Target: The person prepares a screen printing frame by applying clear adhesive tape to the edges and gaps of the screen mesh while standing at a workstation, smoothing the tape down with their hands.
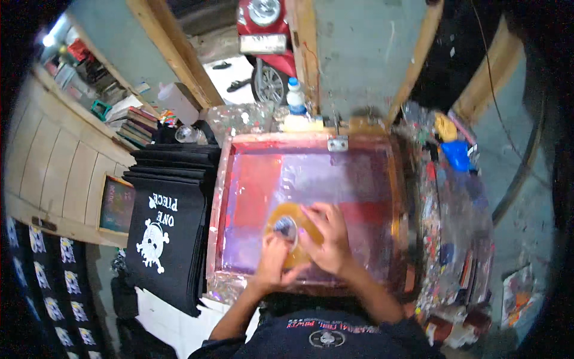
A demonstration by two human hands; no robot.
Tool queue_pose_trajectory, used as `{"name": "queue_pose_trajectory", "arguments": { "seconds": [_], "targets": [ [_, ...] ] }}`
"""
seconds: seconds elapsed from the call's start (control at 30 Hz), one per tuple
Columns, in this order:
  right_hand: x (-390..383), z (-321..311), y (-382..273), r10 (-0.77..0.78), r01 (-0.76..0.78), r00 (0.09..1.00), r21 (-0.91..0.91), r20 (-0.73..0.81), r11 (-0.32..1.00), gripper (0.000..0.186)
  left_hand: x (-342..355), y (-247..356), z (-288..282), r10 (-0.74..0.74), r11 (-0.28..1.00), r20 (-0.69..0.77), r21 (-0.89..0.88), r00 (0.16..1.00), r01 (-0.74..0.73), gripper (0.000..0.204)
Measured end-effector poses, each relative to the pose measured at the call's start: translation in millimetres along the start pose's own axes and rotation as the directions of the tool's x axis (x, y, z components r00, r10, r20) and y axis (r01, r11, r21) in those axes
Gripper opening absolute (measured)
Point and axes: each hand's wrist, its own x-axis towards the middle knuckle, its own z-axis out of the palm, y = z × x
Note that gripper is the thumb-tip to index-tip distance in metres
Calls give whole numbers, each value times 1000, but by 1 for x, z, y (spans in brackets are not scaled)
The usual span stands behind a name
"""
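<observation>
Left hand (275, 258): we see the fingers curled together at the core's lower edge, closed on the roll, thumb stretched rightward.
Right hand (327, 239): we find it at the roll's right edge, fingers above and thumb lower; blur keeps us from telling whether it is clamped there.
Roll of tape (286, 210): amber, between our two hands, its pale core facing up.
Framed screen (326, 179): below our grip, mesh patched red and violet.
Metal clamp (338, 144): beyond our grip, at the frame's far edge.
Black printed cloths (170, 230): stacked left of our grip.
Blue-capped bottle (295, 99): farther beyond the clamp.
</observation>
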Motion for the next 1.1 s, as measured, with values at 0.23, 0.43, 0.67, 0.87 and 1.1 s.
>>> {"name": "queue_pose_trajectory", "arguments": {
  "seconds": [0.23, 0.43, 0.67, 0.87, 1.1],
  "targets": [
    [-34, -20, -28, 41, -48, 993, -59, -109, 997, 27, -34, 31, 24, 37, 994, -95, -101, 995, -47, 47],
    [-45, -25, -21, 92, -92, 996, -34, -1, 995, 27, -50, 57, 18, 20, 988, -16, -156, 1000, -22, 47],
    [-54, -27, -23, 98, -98, 994, 3, -56, 995, 20, -52, 60, 16, 89, 985, -6, -146, 996, -89, 46],
    [-63, -27, -23, 102, -96, 992, 72, -76, 993, 16, -58, 58, 14, 133, 979, 26, -158, 991, -127, 49],
    [-84, -21, -10, 184, -160, 966, 139, -182, 977, 26, -67, 54, 24, 145, 984, 69, -110, 987, -137, 54]
  ]
}}
